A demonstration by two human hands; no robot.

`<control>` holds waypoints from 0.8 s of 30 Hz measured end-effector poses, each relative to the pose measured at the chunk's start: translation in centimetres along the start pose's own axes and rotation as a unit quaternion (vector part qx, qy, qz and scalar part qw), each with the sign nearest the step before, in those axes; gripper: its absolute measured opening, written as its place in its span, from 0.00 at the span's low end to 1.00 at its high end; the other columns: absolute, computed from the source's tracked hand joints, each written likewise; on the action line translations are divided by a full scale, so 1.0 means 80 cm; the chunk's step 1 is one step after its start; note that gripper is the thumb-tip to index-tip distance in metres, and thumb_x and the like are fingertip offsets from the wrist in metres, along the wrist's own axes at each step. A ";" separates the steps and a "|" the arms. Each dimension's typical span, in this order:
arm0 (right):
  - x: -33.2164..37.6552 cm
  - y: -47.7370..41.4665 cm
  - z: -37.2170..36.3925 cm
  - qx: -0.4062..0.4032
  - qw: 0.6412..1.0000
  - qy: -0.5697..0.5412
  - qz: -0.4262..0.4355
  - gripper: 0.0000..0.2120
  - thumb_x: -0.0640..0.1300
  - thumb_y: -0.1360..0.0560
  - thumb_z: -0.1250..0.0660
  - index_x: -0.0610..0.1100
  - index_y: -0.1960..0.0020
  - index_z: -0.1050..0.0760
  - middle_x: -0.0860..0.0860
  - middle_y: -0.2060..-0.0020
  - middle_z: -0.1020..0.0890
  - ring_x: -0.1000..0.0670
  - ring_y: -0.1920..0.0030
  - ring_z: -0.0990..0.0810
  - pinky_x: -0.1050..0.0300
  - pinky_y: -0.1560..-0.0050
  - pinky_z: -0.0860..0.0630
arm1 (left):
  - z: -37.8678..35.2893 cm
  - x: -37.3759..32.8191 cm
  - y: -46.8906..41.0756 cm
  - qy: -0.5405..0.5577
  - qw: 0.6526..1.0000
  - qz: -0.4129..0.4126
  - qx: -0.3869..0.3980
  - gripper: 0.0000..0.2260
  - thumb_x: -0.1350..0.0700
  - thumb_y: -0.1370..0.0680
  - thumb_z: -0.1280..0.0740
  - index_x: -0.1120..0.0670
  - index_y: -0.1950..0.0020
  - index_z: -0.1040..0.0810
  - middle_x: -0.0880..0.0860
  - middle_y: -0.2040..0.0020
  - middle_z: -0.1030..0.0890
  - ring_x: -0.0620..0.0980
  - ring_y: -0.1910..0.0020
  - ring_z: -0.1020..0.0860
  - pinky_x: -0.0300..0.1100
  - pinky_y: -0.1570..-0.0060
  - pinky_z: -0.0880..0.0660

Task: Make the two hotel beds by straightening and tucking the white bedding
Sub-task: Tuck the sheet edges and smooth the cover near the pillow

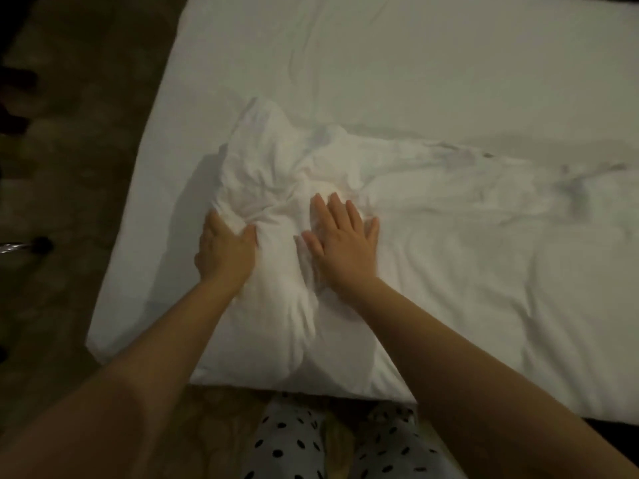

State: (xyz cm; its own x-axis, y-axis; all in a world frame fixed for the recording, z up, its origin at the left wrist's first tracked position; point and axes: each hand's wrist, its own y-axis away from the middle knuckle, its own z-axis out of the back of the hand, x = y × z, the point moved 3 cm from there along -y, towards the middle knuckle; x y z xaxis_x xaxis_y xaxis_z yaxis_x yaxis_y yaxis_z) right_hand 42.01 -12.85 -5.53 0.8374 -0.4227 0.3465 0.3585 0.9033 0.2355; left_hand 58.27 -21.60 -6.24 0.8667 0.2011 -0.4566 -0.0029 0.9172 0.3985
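Seen from the head camera, the rumpled white fabric duvet [449, 254] lies bunched over the near left corner of the flat white-sheeted bed [380, 57], beside brown patterned carpet [86, 167]. The left hand [224, 252] grips a fold of it between thumb and curled fingers. The right hand [340, 248] presses flat on it just beside, fingers spread.

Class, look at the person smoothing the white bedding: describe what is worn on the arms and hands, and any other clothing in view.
The left arm and right arm are bare as far up as the frame shows: no sleeves. The left hand and right hand wear no gloves, and no ring, watch or bracelet shows. Lower down are pale trousers with black dots.
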 end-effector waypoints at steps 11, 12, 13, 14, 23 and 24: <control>-0.271 0.130 0.141 -0.070 0.986 0.117 -0.099 0.27 0.60 0.19 0.56 0.56 0.22 0.55 0.53 0.22 0.50 0.48 0.22 0.54 0.39 0.27 0.63 | -0.160 -0.222 0.244 -0.175 0.930 -0.320 0.057 0.28 0.42 0.19 0.50 0.46 0.22 0.57 0.52 0.21 0.54 0.53 0.23 0.52 0.58 0.28 0.51; -0.299 0.143 0.154 -0.074 0.984 0.122 -0.107 0.27 0.61 0.19 0.57 0.57 0.22 0.56 0.53 0.22 0.51 0.48 0.22 0.55 0.40 0.27 0.64 | -0.176 -0.247 0.267 -0.175 0.919 -0.348 0.054 0.28 0.42 0.19 0.51 0.46 0.22 0.57 0.51 0.21 0.55 0.52 0.23 0.53 0.57 0.28 0.52; -0.328 0.157 0.166 -0.080 0.982 0.123 -0.114 0.27 0.62 0.19 0.58 0.57 0.22 0.56 0.54 0.22 0.52 0.48 0.22 0.56 0.40 0.28 0.65 | -0.192 -0.271 0.290 -0.175 0.911 -0.370 0.054 0.27 0.42 0.19 0.52 0.45 0.22 0.58 0.50 0.21 0.56 0.51 0.23 0.55 0.56 0.27 0.54; -0.358 0.172 0.177 -0.088 0.981 0.122 -0.120 0.28 0.63 0.20 0.59 0.57 0.22 0.56 0.54 0.22 0.52 0.49 0.22 0.56 0.41 0.28 0.66 | -0.209 -0.294 0.311 -0.176 0.904 -0.385 0.053 0.27 0.42 0.19 0.52 0.44 0.22 0.58 0.49 0.21 0.57 0.50 0.23 0.56 0.55 0.27 0.55; -0.598 0.277 0.208 -0.079 0.978 0.088 -0.173 0.28 0.63 0.20 0.59 0.56 0.22 0.55 0.53 0.22 0.52 0.48 0.22 0.55 0.39 0.27 0.63 | -0.382 -0.401 0.449 -0.287 0.857 -0.424 0.059 0.28 0.39 0.20 0.57 0.43 0.23 0.63 0.50 0.21 0.59 0.51 0.23 0.58 0.57 0.27 0.55; -0.619 0.279 0.207 -0.075 0.977 0.085 -0.182 0.28 0.62 0.20 0.57 0.56 0.22 0.55 0.53 0.22 0.51 0.47 0.22 0.55 0.39 0.27 0.62 | -0.395 -0.408 0.451 -0.297 0.854 -0.423 0.061 0.28 0.39 0.20 0.57 0.43 0.23 0.62 0.50 0.21 0.59 0.51 0.23 0.58 0.58 0.27 0.55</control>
State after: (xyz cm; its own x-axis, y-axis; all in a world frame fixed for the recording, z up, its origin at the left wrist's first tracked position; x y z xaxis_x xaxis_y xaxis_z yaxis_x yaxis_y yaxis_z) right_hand 1.71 27.00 -2.36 0.6957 -0.7105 0.1061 0.6906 0.7021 0.1737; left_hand 14.16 15.79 -2.09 0.6342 -0.7579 -0.1530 0.7694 0.5989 0.2220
